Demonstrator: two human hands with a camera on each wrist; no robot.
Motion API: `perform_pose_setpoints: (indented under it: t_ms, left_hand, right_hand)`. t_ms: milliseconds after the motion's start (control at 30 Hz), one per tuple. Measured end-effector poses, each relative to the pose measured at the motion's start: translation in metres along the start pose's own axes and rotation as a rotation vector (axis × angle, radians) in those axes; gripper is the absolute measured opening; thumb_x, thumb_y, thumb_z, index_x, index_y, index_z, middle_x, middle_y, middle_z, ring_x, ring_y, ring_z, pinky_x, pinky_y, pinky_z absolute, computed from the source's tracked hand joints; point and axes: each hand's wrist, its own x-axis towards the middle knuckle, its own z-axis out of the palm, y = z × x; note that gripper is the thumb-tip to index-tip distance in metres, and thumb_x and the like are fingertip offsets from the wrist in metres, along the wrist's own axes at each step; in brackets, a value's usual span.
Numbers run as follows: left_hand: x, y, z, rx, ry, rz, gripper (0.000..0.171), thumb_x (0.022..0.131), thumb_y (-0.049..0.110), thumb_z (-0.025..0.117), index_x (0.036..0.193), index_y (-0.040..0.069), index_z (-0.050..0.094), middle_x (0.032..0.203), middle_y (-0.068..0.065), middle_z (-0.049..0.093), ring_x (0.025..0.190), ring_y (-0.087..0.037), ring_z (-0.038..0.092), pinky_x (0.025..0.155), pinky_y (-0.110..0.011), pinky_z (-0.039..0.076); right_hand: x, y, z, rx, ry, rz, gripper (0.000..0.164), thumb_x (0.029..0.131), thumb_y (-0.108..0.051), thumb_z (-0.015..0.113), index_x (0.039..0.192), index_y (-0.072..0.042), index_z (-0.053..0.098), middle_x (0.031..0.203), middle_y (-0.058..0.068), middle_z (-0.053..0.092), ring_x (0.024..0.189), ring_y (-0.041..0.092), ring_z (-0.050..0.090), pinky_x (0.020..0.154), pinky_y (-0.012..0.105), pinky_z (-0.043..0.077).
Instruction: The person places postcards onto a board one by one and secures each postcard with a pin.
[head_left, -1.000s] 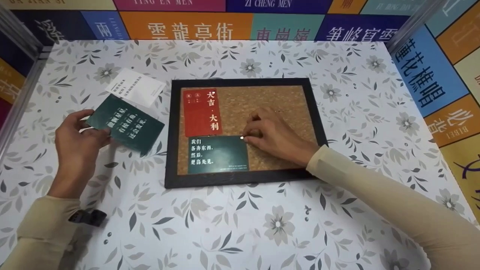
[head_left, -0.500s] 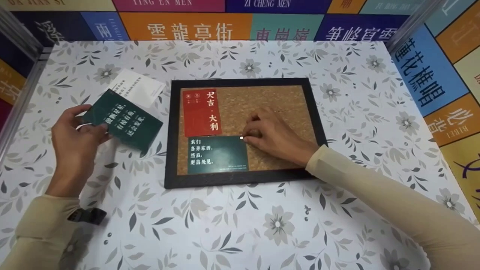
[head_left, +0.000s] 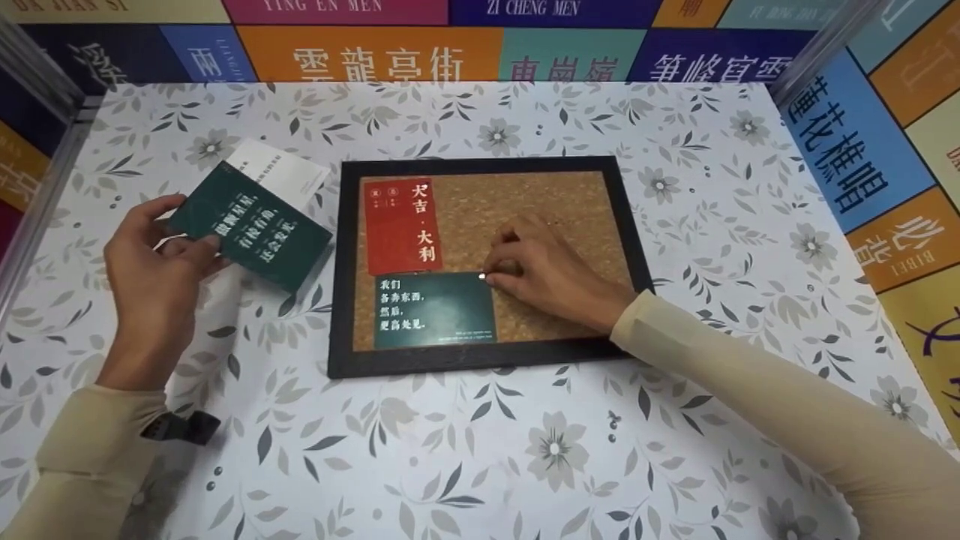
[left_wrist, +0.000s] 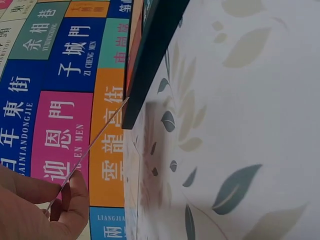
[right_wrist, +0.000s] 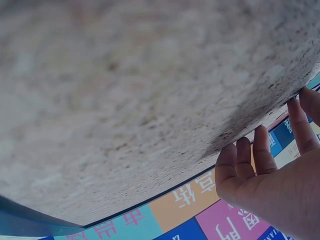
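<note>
My left hand (head_left: 154,281) pinches a dark green card (head_left: 255,225) with white Chinese lettering by its left edge, tilted above the table; the left wrist view shows this card (left_wrist: 95,142) edge-on. At the corkboard (head_left: 555,195), my right hand (head_left: 551,274) pinches a small white pin (head_left: 482,276) at the upper right corner of a second green card (head_left: 435,309). That card lies flat on the cork, just below a red card (head_left: 403,225). In the right wrist view my right hand's fingertips (right_wrist: 260,132) touch the cork surface (right_wrist: 150,100); the pin is barely visible there.
A white card (head_left: 281,176) lies on the flower-patterned table (head_left: 450,450), partly hidden by the held green card. The board has a raised black frame (head_left: 465,364). Colourful lettered panels (head_left: 375,56) stand behind and at the sides.
My left hand has shifted the held green card slightly upward, covering more of the white card. My right hand stays at the same corner with barely any motion.
</note>
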Motion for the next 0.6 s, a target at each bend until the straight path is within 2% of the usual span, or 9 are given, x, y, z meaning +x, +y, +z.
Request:
perform_pose_setpoints:
  t_ms: [167, 333, 600]
  left_hand:
    - [-0.001, 0.0, 0.006, -0.031, -0.021, 0.014, 0.06, 0.092, -0.028, 0.06, 0.144, 0.003, 0.06, 0.114, -0.014, 0.055, 0.083, -0.016, 0.068, 0.073, -0.024, 0.065]
    - [-0.004, 0.0, 0.013, -0.007, -0.049, 0.04, 0.061, 0.093, -0.027, 0.06, 0.148, -0.001, 0.058, 0.114, -0.015, 0.055, 0.084, -0.017, 0.069, 0.076, -0.026, 0.066]
    - [-0.005, 0.002, 0.026, 0.0, -0.093, 0.039, 0.062, 0.094, -0.025, 0.061, 0.15, 0.0, 0.056, 0.118, -0.014, 0.057, 0.09, -0.018, 0.071, 0.079, -0.026, 0.065]
  right_hand:
    - [0.0, 0.0, 0.0, -0.007, 0.002, -0.007, 0.011, 0.102, -0.021, 0.082, 0.107, -0.013, 0.087, 0.121, 0.007, 0.066, 0.118, 0.029, 0.053, 0.104, 0.047, 0.044]
    - [0.0, 0.0, 0.0, -0.015, 0.006, -0.024, 0.01, 0.101, -0.02, 0.083, 0.106, -0.012, 0.087, 0.121, 0.008, 0.067, 0.119, 0.031, 0.055, 0.107, 0.049, 0.043]
    - [0.0, -0.001, 0.001, -0.013, 0.003, -0.009, 0.01, 0.101, -0.02, 0.083, 0.106, -0.012, 0.087, 0.121, 0.008, 0.067, 0.12, 0.031, 0.054, 0.106, 0.048, 0.044]
